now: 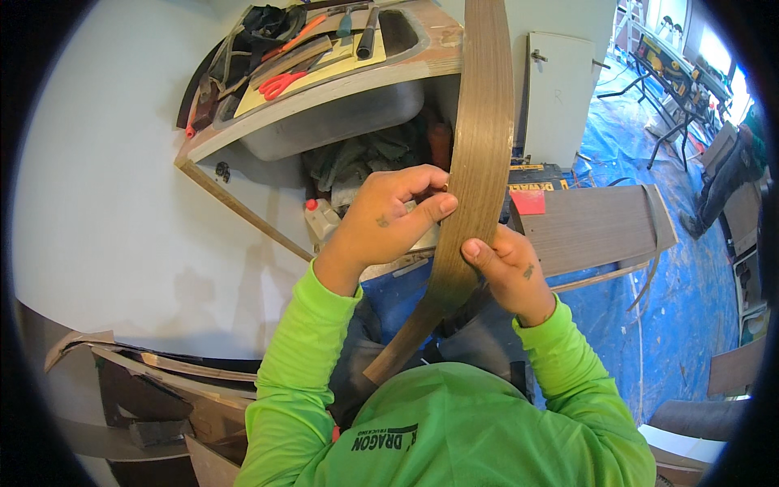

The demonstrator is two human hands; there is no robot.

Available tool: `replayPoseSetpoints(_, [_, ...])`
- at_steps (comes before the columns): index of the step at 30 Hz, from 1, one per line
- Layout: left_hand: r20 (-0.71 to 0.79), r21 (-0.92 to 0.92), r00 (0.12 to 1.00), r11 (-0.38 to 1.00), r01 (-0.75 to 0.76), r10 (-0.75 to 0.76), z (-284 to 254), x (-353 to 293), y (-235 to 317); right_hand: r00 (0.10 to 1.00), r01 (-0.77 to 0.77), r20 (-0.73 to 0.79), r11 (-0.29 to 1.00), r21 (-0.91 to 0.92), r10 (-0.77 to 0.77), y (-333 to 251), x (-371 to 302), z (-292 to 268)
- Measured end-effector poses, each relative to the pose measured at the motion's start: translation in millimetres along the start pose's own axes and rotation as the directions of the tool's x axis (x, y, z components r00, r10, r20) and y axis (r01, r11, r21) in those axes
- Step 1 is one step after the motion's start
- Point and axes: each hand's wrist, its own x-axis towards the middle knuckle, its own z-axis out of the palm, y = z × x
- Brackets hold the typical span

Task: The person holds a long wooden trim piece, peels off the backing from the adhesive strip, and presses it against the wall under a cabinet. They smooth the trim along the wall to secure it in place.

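A long strip of brown wood-grain veneer (485, 105) runs from the top of the view down toward my lap, its lower end bent to the left. My right hand (515, 276) grips its right edge, thumb lying on the face and fingers behind. At the strip's left edge, my left hand (393, 213) is closed with the thumb and curled index finger close together. A tiny yellowish bit shows by those fingertips, too small to name. My left fingertips are right beside the edge; whether they press on it is hard to see.
Red-handled scissors (284, 84), a hammer (346, 23) and scraps lie on the counter around a sink (357, 122). A white jug (322, 219) stands below. Right of me lies a wood-grain panel (592, 227) on blue sheeting (625, 325). A person's leg (718, 178) shows far right.
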Motion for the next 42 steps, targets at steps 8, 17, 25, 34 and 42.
replayPoseSetpoints(8, [-0.487, 0.035, 0.861, 0.981, 0.189, -0.149, 3.9, 6.5, -7.8, 0.999, 0.049, 0.001, 0.993, -0.110, -0.049, 1.2, -1.4, -1.2])
replayPoseSetpoints(17, [-0.344, -0.006, 0.937, 0.998, -0.058, 0.053, 31.1, 9.9, 2.0, 0.999, 0.005, -0.045, 1.000, -0.025, -0.006, 5.5, -0.6, -4.0])
replayPoseSetpoints(25, [-0.377, 0.140, 0.925, 0.990, 0.020, 0.034, 36.1, 22.3, -3.6, 0.998, 0.038, -0.054, 0.992, -0.118, -0.044, 8.6, 0.0, -5.5])
replayPoseSetpoints(34, [-0.561, -0.095, 0.812, 0.986, 0.133, -0.164, 11.1, 31.9, -15.9, 0.988, 0.062, -0.137, 0.997, -0.036, -0.067, 4.7, -7.9, -9.7])
replayPoseSetpoints(42, [-0.292, -0.079, 0.957, 0.997, -0.020, -0.004, 36.4, 10.4, 1.9, 0.983, 0.083, -0.164, 0.996, -0.016, -0.085, -2.7, -3.4, -12.3])
